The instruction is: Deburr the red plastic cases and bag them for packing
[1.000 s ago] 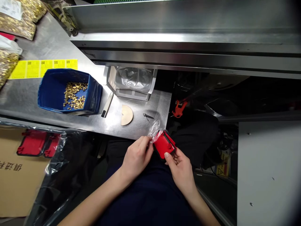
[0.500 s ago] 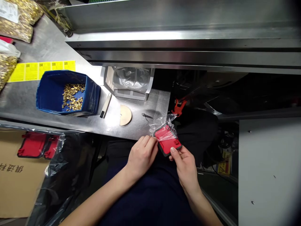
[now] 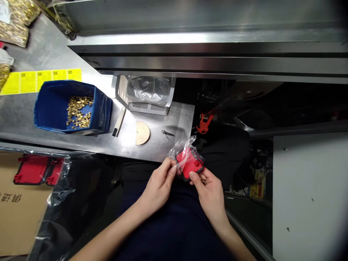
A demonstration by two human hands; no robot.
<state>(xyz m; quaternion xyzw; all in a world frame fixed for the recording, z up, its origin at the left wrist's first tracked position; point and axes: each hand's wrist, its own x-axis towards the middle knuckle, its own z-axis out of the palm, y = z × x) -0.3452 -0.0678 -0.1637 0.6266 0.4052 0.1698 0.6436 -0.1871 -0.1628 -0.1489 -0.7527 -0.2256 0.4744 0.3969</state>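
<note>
A red part with a black rim [image 3: 190,167] is held above my lap, just off the front edge of the metal table [image 3: 127,150]. Clear plastic film [image 3: 181,146] covers its upper left side. My left hand [image 3: 160,183] pinches the film at the part's left edge. My right hand [image 3: 208,185] grips the lower right corner of the red part, thumb on top and fingers beneath. Nearby on the table lie a half-round wooden disc [image 3: 143,133], a small metal clipper [image 3: 168,133] and a white-handled tool [image 3: 119,122].
A blue bin [image 3: 103,108] with small brass pieces and a grey bin [image 3: 148,107] with plastic bags stand on the table. A metal beam [image 3: 203,65] crosses above. More red parts [image 3: 32,169] lie on a cardboard box [image 3: 24,221] at left. An orange tool [image 3: 204,123] is beyond the table's edge.
My left hand has drawn slightly back, its pinch on the film now showing. The film is pulled and bunched differently over the red part. The whole view has shifted a little.
</note>
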